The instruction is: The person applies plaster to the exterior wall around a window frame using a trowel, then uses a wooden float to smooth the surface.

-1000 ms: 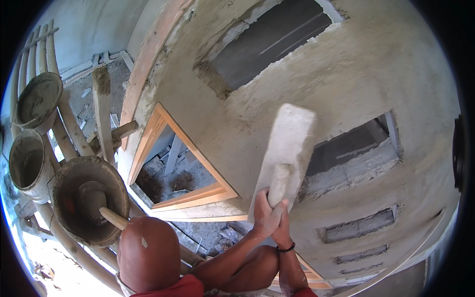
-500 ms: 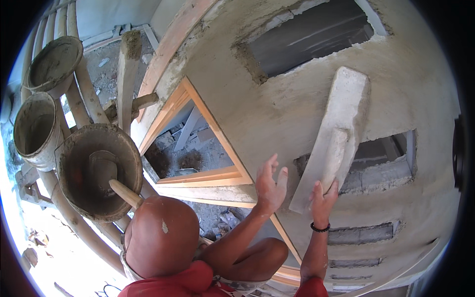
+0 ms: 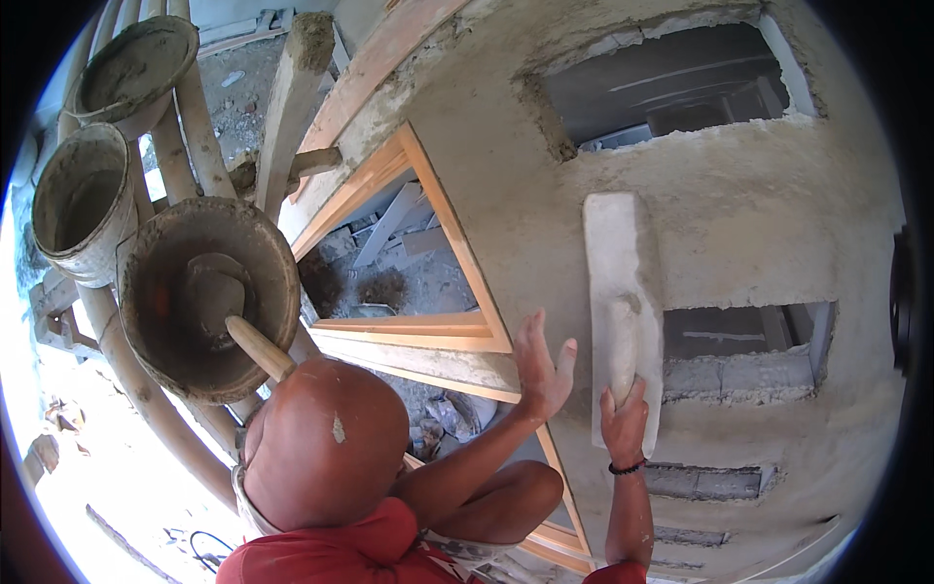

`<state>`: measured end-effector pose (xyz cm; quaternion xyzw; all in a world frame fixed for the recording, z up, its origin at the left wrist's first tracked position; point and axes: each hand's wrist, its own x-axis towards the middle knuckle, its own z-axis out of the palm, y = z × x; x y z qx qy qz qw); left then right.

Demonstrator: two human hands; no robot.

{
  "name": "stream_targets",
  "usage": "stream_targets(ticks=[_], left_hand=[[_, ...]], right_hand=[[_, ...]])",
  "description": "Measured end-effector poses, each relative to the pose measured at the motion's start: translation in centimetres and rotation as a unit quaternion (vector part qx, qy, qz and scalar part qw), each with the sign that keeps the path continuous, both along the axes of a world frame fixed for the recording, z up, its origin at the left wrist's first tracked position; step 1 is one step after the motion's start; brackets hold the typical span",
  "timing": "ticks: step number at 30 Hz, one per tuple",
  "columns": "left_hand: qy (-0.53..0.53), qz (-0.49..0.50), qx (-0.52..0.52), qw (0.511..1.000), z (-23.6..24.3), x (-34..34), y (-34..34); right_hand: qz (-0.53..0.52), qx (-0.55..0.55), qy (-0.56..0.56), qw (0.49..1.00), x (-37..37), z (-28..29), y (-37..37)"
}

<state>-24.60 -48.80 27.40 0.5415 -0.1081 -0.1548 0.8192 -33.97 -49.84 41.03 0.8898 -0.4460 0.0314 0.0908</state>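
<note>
My right hand, a dark beaded bracelet on its wrist, grips the handle of a long, whitish plastering float. The float lies along the grey plastered wall, beside a rectangular opening in it; full contact with the wall cannot be made out. My left hand holds nothing, its fingers stretched out and thumb apart, close to the corner of a wooden window frame. On the left, a trowel with a wooden handle rests in a large mortar-smeared bucket.
Two more dirty buckets, a pale one and a dark one, stand behind it on round poles. A rough wooden post rises beside the wall. Rough-edged openings break the wall. Rubble shows through the window frame.
The float in my right hand has moved left along the wall and swung from a slant to nearly straight up. My left hand stays open. The view has shifted slightly.
</note>
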Motion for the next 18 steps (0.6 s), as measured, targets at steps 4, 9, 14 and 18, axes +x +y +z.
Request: stream_targets(ticks=[4, 9, 14, 18], left_hand=[[-0.038, -0.029, -0.029, 0.998, 2.5, -1.6, 1.1], [-0.028, -0.038, -0.012, 0.999, 1.8, -0.3, -0.2], [0.071, -0.078, 0.002, 0.994, 1.3, 0.8, -1.1], [0.15, -0.072, -0.029, 0.986, -1.2, 0.3, -2.7]], right_hand=[[-0.007, 0.021, 0.085, 0.996, -1.9, -2.0, -0.5], [0.02, 0.071, 0.032, 0.997, 1.7, -4.6, -0.4], [0.025, 0.094, 0.021, 0.995, 2.7, -6.1, -0.1], [-0.003, 0.103, 0.107, 0.989, 2.2, -7.5, -1.8]])
